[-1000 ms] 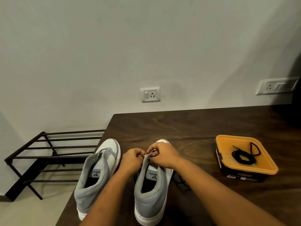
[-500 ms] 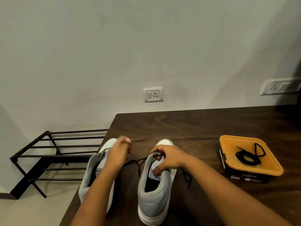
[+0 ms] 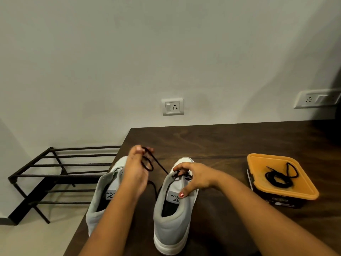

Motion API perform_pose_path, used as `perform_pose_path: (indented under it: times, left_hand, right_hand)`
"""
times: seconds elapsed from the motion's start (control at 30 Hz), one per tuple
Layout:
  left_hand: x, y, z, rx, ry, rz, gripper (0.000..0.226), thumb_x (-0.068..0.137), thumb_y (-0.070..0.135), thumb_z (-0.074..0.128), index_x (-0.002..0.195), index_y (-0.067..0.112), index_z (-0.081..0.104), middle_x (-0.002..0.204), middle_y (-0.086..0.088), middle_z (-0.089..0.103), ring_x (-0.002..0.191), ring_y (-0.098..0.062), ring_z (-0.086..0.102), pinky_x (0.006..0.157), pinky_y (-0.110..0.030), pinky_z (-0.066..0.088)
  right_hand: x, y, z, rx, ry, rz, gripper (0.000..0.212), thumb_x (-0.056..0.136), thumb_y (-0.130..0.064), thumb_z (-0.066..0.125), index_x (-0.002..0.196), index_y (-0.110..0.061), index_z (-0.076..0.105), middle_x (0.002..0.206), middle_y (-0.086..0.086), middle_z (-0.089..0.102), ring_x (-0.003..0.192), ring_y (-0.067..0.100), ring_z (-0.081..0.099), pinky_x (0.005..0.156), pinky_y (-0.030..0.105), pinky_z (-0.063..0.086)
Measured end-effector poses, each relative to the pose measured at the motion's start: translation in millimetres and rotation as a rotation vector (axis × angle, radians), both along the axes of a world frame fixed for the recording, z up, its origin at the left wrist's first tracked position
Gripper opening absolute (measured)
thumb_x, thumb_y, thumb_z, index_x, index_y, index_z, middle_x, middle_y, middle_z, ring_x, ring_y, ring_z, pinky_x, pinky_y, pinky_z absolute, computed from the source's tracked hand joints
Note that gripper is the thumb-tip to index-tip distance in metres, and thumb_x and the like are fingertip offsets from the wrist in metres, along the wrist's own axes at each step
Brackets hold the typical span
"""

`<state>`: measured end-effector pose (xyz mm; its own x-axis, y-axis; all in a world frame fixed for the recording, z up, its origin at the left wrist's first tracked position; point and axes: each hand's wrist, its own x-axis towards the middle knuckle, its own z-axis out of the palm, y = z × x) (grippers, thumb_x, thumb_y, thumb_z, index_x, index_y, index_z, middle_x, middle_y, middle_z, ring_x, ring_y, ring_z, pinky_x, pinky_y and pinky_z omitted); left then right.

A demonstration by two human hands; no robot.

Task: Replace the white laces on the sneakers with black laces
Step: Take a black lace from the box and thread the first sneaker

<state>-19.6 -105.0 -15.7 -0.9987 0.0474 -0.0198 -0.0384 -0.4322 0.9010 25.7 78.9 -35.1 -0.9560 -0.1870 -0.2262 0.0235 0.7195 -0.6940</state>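
A: Why is the black lace [image 3: 157, 162] being held up by the left hand [image 3: 136, 170]?
B: It's being pinched in curled fingers; prob. slack is being taken out. The right sneaker [image 3: 173, 218], on the table [image 3: 221, 145], is being gripped at the tongue by the right hand [image 3: 197, 179], so it isn't being dragged.

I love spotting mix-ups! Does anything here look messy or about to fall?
Nothing is broken or spilled. The left sneaker sits right at the left edge of the table, so it could slip off. The left hand holds a loose black lace. The right hand grips the right sneaker.
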Motion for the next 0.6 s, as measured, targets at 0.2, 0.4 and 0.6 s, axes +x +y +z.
perform_pose_path:
  times: [0.2, 0.4, 0.6]
  left_hand:
    - [-4, -45, 26, 0.41, -0.065, 0.128, 0.033, 0.101, 0.022, 0.031, 0.07, 0.02, 0.042, 0.06, 0.006, 0.041, 0.033, -0.003, 0.032, 0.032, -0.013, 0.024]
    - [-12, -49, -19, -1.058, 0.26, -0.037, 0.014, 0.098, 0.022, 0.045, 0.091, 0.015, 0.055, 0.073, -0.007, 0.059, 0.058, -0.016, 0.048, 0.056, -0.028, 0.039]
    - [-5, 1, -34, -1.426, 0.284, -0.483, 0.018, 0.096, 0.029, 0.047, 0.096, 0.023, 0.064, 0.1, -0.005, 0.066, 0.091, -0.021, 0.061, 0.079, -0.031, 0.047]
  right_hand:
    - [-2, -1, -2, 0.014, 0.013, -0.003, 0.081, 0.064, -0.029, 0.087, 0.135, -0.027, 0.048, 0.126, -0.008, 0.053, 0.116, 0.009, 0.049, 0.094, 0.02, 0.041]
    - [-5, -2, -5, 0.099, 0.063, -0.032, 0.081, 0.058, -0.04, 0.089, 0.13, -0.032, 0.052, 0.126, -0.009, 0.054, 0.119, 0.012, 0.048, 0.101, 0.026, 0.04]
    - [-6, -4, -4, 0.187, 0.075, -0.078, 0.08, 0.054, -0.048, 0.088, 0.124, -0.037, 0.051, 0.127, -0.009, 0.053, 0.12, 0.019, 0.043, 0.102, 0.036, 0.042]
